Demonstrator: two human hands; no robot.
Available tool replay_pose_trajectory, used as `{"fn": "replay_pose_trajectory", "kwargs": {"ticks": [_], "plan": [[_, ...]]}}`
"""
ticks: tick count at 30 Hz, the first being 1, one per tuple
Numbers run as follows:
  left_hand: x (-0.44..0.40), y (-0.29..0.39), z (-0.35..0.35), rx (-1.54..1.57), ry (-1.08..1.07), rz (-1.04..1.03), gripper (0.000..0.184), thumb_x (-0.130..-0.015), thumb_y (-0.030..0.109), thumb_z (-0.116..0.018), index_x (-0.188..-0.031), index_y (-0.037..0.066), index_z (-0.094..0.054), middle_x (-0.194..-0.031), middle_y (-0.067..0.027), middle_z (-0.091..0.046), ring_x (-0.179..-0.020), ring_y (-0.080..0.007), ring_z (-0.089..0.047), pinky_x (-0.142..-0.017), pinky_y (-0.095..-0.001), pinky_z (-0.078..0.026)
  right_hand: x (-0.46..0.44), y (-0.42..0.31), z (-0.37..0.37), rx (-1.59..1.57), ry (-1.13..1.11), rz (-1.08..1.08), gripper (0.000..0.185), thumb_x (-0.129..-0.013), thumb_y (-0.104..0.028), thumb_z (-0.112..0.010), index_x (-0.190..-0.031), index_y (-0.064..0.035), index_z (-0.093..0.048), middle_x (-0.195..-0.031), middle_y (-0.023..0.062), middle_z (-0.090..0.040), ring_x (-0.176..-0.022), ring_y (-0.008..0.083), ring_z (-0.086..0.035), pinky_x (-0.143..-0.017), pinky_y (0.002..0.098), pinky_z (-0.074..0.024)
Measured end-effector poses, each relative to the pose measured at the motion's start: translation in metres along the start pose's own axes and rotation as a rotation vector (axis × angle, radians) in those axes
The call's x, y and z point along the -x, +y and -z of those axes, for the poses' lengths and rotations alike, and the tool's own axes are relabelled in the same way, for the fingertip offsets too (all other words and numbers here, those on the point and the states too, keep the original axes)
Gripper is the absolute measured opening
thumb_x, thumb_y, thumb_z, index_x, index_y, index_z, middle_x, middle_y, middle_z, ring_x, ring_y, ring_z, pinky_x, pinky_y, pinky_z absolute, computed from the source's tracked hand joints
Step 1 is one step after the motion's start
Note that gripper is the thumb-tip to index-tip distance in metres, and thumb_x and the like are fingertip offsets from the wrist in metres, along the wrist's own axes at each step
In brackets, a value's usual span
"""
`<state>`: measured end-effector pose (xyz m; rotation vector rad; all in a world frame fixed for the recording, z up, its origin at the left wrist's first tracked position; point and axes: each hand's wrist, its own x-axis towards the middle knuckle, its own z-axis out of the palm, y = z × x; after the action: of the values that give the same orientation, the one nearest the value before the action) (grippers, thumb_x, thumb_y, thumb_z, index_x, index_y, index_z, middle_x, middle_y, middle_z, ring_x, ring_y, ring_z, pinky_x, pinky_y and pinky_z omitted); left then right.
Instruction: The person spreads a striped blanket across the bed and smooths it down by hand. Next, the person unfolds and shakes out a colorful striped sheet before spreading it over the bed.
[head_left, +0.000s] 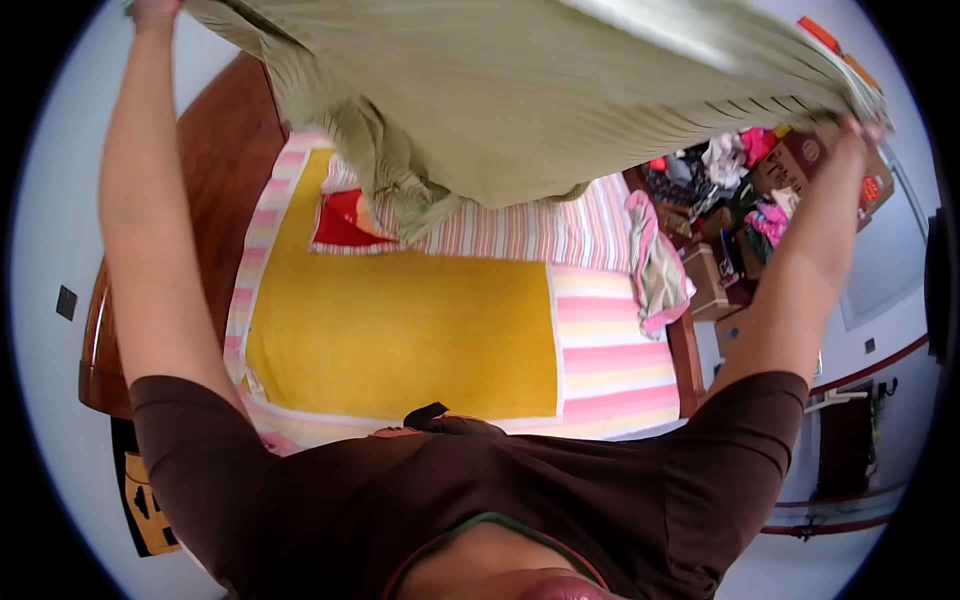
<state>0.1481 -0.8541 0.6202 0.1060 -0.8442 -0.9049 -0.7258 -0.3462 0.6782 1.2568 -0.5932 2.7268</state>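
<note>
As the right hand (858, 132) grips one end, the cloth (520, 110) hangs raised, not laid down

While I watch remotely through the head camera, I have the right hand closed on the cloth's gathered edge. Up at my view's top edge, the left hand (155, 8) is mostly cut off; cloth runs right up to it, but I cannot tell how its fingers sit. Between the hands, the cloth is lifted and, I judge, partly opened: its middle falls fairly smooth, while the side nearer the left hand is bunched. None of it can be seen lying flat, so that much is undone. I cannot tell whether its drooping edge touches the pillow (530, 235) behind.

Below and between the hands are the mat (400, 320) and, around it, the striped sheet (620, 385). Below the right hand, toward the left, lies a pink-edged bundle (660, 265); nearer that hand are clothes (725, 160) and cartons (705, 285).

My count: two hands, one cloth, one mat, one sheet, one bundle. I make out at least one pillow, since the cloth hides part of that area, and at least two cartons; the clothes are too jumbled to number.
</note>
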Motion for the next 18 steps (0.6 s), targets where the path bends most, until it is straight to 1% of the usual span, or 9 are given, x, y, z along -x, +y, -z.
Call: {"fn": "replay_pose_trajectory", "kwargs": {"ticks": [2,3,4,6,10,13,15,16,18], "plan": [[0.034,0.086,-0.043,-0.013,0.024,-0.196,0.038,-0.092,0.028,-0.042,-0.114,-0.003,-0.045,-0.116,-0.0131,-0.049,-0.111,-0.0277,-0.044,-0.098,-0.0392,-0.032,-0.05,-0.078,0.051,-0.036,-0.01,0.101,0.042,-0.084,-0.023,-0.036,-0.115,0.0024,-0.047,-0.118,0.0204,-0.049,-0.109,0.0358,-0.047,-0.097,0.0527,-0.033],[0.114,0.115,-0.094,0.048,0.12,-0.145,0.038,-0.092,0.028,-0.04,-0.115,-0.002,-0.046,-0.118,-0.0122,-0.049,-0.109,-0.025,-0.044,-0.097,-0.0332,-0.031,-0.037,-0.104,0.057,-0.023,-0.032,0.105,0.041,-0.084,-0.023,-0.037,-0.116,0.0021,-0.047,-0.118,0.0205,-0.05,-0.11,0.0356,-0.047,-0.097,0.0515,-0.033],[0.101,0.133,-0.082,0.022,0.029,-0.16,0.038,-0.092,0.028,-0.041,-0.114,-0.002,-0.046,-0.117,-0.0124,-0.049,-0.109,-0.0248,-0.044,-0.097,-0.0337,-0.031,-0.017,-0.128,0.063,-0.008,-0.053,0.108,0.041,-0.085,-0.022,-0.037,-0.116,0.0018,-0.047,-0.118,0.0206,-0.05,-0.11,0.0354,-0.047,-0.098,0.0503,-0.033],[0.066,0.145,-0.043,-0.049,-0.152,-0.158,0.038,-0.092,0.029,-0.041,-0.113,-0.002,-0.047,-0.116,-0.0128,-0.049,-0.108,-0.0243,-0.043,-0.096,-0.0346,-0.031,0.014,-0.148,0.07,0.07,0.09,0.014,0.041,-0.085,-0.021,-0.038,-0.118,0.0022,-0.046,-0.118,0.0193,-0.05,-0.11,0.0343,-0.047,-0.098,0.0481,-0.0331],[0.139,0.144,-0.042,-0.003,-0.138,-0.124,0.036,-0.086,0.027,-0.054,-0.107,-0.002,-0.053,-0.106,-0.0073,-0.056,-0.098,-0.0186,-0.051,-0.088,-0.0311,-0.037,0.03,-0.133,0.153,0.03,0.132,-0.091,0.038,-0.086,-0.021,-0.041,-0.115,0.0023,-0.048,-0.114,0.0154,-0.054,-0.104,0.0299,-0.052,-0.095,0.0436,-0.037],[0.195,0.14,-0.022,-0.158,-0.11,-0.116,0.034,-0.087,0.028,-0.054,-0.106,-0.001,-0.054,-0.105,-0.0065,-0.056,-0.1,-0.0181,-0.05,-0.091,-0.0306,-0.035,0.085,-0.116,0.179,0.063,0.198,-0.237,0.038,-0.086,-0.02,-0.042,-0.116,0.0023,-0.048,-0.115,0.0149,-0.054,-0.104,0.0298,-0.052,-0.094,0.0431,-0.0381],[0.233,0.133,0.003,-0.249,-0.058,-0.093,0.033,-0.086,0.024,-0.056,-0.109,0.0,-0.054,-0.105,-0.0063,-0.056,-0.097,-0.0164,-0.051,-0.085,-0.0295,-0.04,0.107,-0.098,0.212,0.049,0.167,-0.311,0.038,-0.086,-0.019,-0.043,-0.117,0.0019,-0.047,-0.116,0.0153,-0.053,-0.105,0.0303,-0.052,-0.094,0.0429,-0.0382],[0.253,0.127,0.021,-0.321,-0.023,-0.039,0.035,-0.085,0.024,-0.057,-0.111,0.0,-0.053,-0.106,-0.0072,-0.056,-0.096,-0.017,-0.052,-0.084,-0.0294,-0.042,0.105,-0.085,0.251,0.078,0.143,-0.397,0.038,-0.086,-0.02,-0.042,-0.118,0.0021,-0.047,-0.117,0.0155,-0.053,-0.105,0.0306,-0.052,-0.093,0.0423,-0.0388],[0.293,0.111,0.065,-0.556,0.011,0.067,0.053,-0.08,0.028,-0.063,-0.119,-0.002,-0.044,-0.114,-0.0109,-0.052,-0.103,-0.021,-0.051,-0.087,-0.031,-0.041,0.156,-0.077,0.252,0.107,0.15,-0.41,0.038,-0.087,-0.021,-0.04,-0.117,0.0019,-0.047,-0.114,0.0156,-0.054,-0.103,0.0304,-0.053,-0.093,0.0417,-0.0399]]}}
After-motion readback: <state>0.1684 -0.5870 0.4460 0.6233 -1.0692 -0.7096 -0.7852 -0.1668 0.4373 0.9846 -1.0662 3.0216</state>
